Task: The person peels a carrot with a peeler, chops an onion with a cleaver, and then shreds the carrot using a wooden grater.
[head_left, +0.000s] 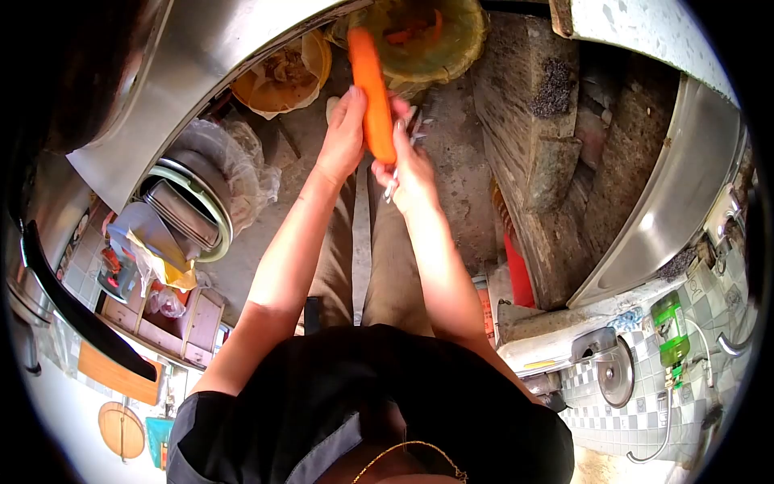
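Head view: a carrot (pixel 372 93) is gripped by the left hand (pixel 343 133) over a basket (pixel 463 44) — a peeler (pixel 403 153) is clasped in the right hand (pixel 411 173), seemingly so peelings drop in.

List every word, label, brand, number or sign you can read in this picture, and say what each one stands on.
No text can be read.
Green plastic bottle by the tiled wall: its label is too blurred to read.
Long orange carrot, held by the left hand: no markings.
Metal peeler in the right hand: no visible brand.
Round basket holding orange peelings: no lettering.
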`<state>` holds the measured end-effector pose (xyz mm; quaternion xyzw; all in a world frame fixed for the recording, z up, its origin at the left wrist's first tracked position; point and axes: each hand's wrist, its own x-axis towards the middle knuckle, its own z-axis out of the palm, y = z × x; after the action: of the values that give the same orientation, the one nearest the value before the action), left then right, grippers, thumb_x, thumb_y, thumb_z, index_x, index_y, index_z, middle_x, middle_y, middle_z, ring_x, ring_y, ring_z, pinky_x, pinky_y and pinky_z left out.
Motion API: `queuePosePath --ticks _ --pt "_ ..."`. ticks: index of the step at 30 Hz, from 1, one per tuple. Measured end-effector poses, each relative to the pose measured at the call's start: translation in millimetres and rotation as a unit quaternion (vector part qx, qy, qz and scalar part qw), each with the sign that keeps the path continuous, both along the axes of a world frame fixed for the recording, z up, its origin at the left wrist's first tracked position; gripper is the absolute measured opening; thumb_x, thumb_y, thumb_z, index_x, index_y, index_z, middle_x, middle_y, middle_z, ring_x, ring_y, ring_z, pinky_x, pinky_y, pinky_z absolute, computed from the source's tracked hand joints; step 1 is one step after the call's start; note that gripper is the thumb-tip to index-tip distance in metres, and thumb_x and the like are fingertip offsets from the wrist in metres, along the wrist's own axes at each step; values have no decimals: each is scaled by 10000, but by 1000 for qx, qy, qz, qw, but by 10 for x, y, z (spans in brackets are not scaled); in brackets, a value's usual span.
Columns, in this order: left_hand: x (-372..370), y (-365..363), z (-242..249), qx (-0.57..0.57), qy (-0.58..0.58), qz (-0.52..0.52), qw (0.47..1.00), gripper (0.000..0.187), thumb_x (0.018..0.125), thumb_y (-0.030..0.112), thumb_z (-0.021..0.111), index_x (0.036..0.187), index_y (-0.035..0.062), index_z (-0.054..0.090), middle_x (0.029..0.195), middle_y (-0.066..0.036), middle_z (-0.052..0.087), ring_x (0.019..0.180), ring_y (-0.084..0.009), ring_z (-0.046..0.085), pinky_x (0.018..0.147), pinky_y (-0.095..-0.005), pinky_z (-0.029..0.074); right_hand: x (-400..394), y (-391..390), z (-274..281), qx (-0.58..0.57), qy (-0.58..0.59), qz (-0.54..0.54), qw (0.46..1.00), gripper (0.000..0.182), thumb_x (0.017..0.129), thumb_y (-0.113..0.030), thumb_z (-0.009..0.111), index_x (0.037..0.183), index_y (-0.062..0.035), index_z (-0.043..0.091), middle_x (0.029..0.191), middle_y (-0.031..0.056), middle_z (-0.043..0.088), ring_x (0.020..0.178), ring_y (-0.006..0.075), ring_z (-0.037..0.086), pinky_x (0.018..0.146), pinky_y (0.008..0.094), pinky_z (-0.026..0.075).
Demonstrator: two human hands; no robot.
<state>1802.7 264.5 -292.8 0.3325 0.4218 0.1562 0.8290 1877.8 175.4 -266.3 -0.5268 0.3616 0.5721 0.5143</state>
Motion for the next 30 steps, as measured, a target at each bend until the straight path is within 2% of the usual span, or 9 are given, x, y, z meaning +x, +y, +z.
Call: queuePosePath --ticks 2,3,5,10,11,14,22,27,30 --pt "8 16 -17 -58 0 10 998 636 984 573 326 1181 -5 504 1062 -112 605 950 -209 605 861 -332 487 -27 -104 105 -6 -121 144 982 384 895 -394 669 839 -26 572 653 17 550 498 121 513 406 232 360" --pt "5 43 -48 -142 -26 30 989 608 992 563 305 1167 14 500 978 -99 591 845 -203 589 776 -336 499 -52 -117 76 -34 -313 230 921 363 892 -361 680 848 -13 589 657 10 547 559 128 535 511 269 422" --pt "-37 55 -80 -224 -53 48 972 582 1001 553 283 1153 33 496 893 -87 576 741 -196 572 691 -339 511 87 -244 82 -35 -410 359 838 376 901 -360 660 912 8 585 664 42 564 619 150 554 603 299 448" --pt "-110 44 95 -346 -71 48 934 482 1010 513 306 1160 81 462 834 -74 521 642 -191 496 521 -353 463 254 -201 83 26 -483 402 778 253 1005 -267 413 960 -53 539 804 188 628 754 416 615 645 475 474" --pt "-96 44 139 -333 -25 52 941 465 1013 497 310 1144 77 461 829 -72 514 639 -189 493 521 -350 460 263 -173 97 24 -484 400 778 253 1005 -267 413 960 -53 539 804 188 628 754 416 615 645 475 474" --pt "-172 -5 144 -358 4 9 934 462 1016 485 299 1125 68 466 814 -68 506 592 -156 462 474 -295 424 270 -49 10 6 -583 517 626 226 977 -243 451 884 -58 542 838 185 650 764 398 632 630 489 495" --pt "-265 -76 417 -426 -20 -64 902 539 996 563 295 1169 83 470 787 -52 463 509 -117 393 405 -245 370 964 8 -927 -241 -333 638 651 549 991 -398 307 1015 -4 688 1072 259 648 1041 435 602 928 479 456" --pt "-261 -113 123 -427 -104 32 897 495 1000 520 356 1181 75 475 906 -55 494 627 -134 457 476 -263 432 755 -172 -722 -200 -337 623 677 530 993 -391 324 990 12 669 987 272 652 986 450 606 850 507 471" --pt "-256 -89 77 -384 -23 51 922 488 993 496 405 1126 39 514 1006 -104 592 778 -171 591 556 -330 524 358 -217 -307 -70 -478 501 718 406 989 -334 393 890 -38 653 829 234 655 829 434 630 701 506 491"
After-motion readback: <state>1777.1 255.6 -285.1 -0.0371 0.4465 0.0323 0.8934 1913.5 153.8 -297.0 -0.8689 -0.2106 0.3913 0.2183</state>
